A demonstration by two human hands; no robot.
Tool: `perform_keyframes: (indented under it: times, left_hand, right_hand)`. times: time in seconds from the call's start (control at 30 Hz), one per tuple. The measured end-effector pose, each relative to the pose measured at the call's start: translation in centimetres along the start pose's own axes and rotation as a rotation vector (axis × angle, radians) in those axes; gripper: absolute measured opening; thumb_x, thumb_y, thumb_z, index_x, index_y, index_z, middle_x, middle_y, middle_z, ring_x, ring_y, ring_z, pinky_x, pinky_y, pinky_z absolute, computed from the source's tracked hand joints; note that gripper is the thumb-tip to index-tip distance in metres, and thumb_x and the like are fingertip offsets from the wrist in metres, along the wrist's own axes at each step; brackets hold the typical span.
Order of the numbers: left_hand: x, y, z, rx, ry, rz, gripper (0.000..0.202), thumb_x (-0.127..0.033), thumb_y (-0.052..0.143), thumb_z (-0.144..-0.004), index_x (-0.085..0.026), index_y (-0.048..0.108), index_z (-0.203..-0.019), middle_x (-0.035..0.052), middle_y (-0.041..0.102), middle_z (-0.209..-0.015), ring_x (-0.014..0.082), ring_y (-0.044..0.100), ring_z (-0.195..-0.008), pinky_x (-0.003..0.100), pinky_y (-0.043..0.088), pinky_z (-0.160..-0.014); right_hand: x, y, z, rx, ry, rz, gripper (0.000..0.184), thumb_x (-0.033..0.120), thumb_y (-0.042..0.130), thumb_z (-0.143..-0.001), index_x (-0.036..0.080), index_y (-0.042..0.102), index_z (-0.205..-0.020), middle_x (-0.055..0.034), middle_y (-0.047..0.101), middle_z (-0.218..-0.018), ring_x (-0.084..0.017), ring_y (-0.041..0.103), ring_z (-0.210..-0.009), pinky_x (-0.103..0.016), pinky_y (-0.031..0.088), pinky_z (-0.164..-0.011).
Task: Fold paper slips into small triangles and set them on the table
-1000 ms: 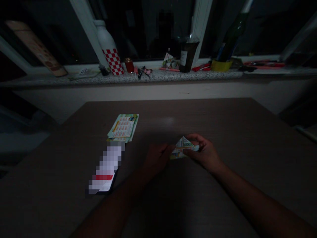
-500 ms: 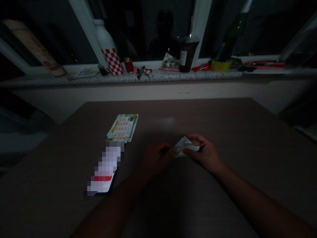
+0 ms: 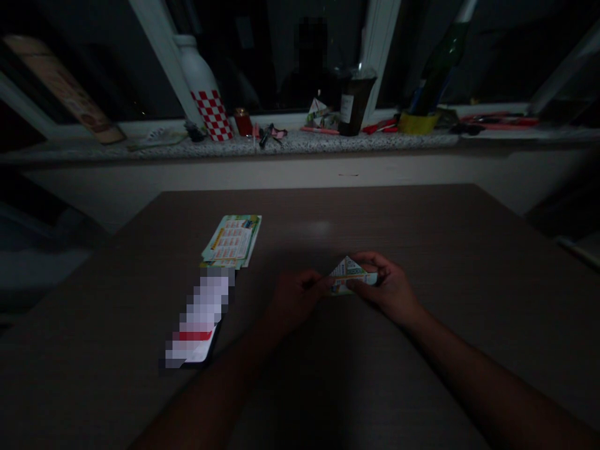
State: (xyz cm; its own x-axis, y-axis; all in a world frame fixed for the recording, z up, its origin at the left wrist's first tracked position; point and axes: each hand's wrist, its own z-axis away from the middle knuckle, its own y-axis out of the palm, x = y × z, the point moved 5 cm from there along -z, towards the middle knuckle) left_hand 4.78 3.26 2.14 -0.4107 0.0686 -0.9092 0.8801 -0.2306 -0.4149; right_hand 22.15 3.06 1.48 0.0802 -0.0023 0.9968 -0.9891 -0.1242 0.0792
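A small printed sheet of folded paper point(image 3: 347, 270) is held above the table, its top forming a triangle over a straight band along the bottom. My left hand point(image 3: 300, 297) pinches its left end between thumb and fingers. At the right end, my right hand point(image 3: 391, 289) grips it with the thumb across the front band and the fingers behind. Deep shadow covers my left hand, so its fingertips are hard to make out. Left of my hands lies a stack of printed sheets point(image 3: 229, 240), and just below it a lit phone point(image 3: 201, 322) with a blurred screen.
The wooden table point(image 3: 422, 212) ends at a wall below a stone windowsill point(image 3: 300, 147). On the sill stand a red-and-white checked bottle point(image 3: 209, 94), a small red jar point(image 3: 242, 122), a dark drink cup point(image 3: 355, 106), a green bottle point(image 3: 438, 69) and a yellow tape roll point(image 3: 419, 123).
Both hands keep their hold on the folded paper. The paper has shifted very slightly, its peak a little to the left; otherwise the scene looks the same.
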Motion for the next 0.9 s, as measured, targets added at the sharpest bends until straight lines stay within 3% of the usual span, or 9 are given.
perform_keyframes:
  times: [0.2,0.4,0.6,0.73,0.9]
  left_hand:
    - [0.2,-0.5,-0.3,-0.028,-0.026,0.018,0.036,-0.049,0.058,-0.078,-0.015,0.07,-0.077,0.0012,0.065,-0.064,0.0138,0.056,-0.06,0.022,0.04,-0.053]
    - [-0.3,0.6,-0.2,0.058,0.038,0.237,0.038,-0.039,0.068,-0.073,-0.017,0.065,-0.104,0.0051,0.07,-0.097,0.0185,0.063,-0.086,0.027,0.047,-0.074]
    - [0.4,1.0,-0.3,0.117,-0.051,0.18,0.032,-0.045,0.065,-0.073,-0.015,0.071,-0.083,0.0003,0.066,-0.071,0.0132,0.056,-0.063,0.021,0.039,-0.055]
    - [0.9,0.9,-0.6,0.074,-0.119,0.322,0.032,-0.043,0.07,-0.068,-0.015,0.072,-0.083,0.0013,0.067,-0.07,0.0119,0.054,-0.059,0.021,0.039,-0.053]
    - [0.7,0.8,-0.5,0.075,-0.102,0.375,0.028,-0.04,0.071,-0.068,-0.016,0.072,-0.082,0.0006,0.067,-0.07,0.0109,0.054,-0.06,0.021,0.04,-0.055]
  right_hand:
    - [0.0,-0.6,-0.2,-0.063,-0.032,-0.053,0.042,0.034,0.077,-0.064,0.02,0.056,-0.099,-0.0046,0.073,-0.082,-0.018,0.069,-0.071,-0.031,0.055,-0.069]
    - [-0.8,0.0,0.1,0.016,-0.08,0.052,0.039,0.03,0.073,-0.071,0.022,0.056,-0.105,-0.0007,0.071,-0.075,-0.015,0.066,-0.064,-0.027,0.052,-0.06]
    - [-0.2,0.2,0.6,0.017,-0.263,0.233,0.038,0.028,0.07,-0.074,0.024,0.057,-0.11,-0.0023,0.07,-0.082,-0.017,0.066,-0.068,-0.029,0.053,-0.063]
    - [1.5,-0.3,1.0,-0.082,-0.487,0.432,0.027,0.025,0.069,-0.075,0.026,0.065,-0.102,-0.0055,0.069,-0.097,-0.021,0.066,-0.085,-0.036,0.054,-0.077]
    - [2.9,0.1,1.3,-0.034,-0.625,0.534,0.019,0.022,0.063,-0.081,0.025,0.069,-0.098,-0.0068,0.069,-0.1,-0.021,0.065,-0.09,-0.037,0.054,-0.079]
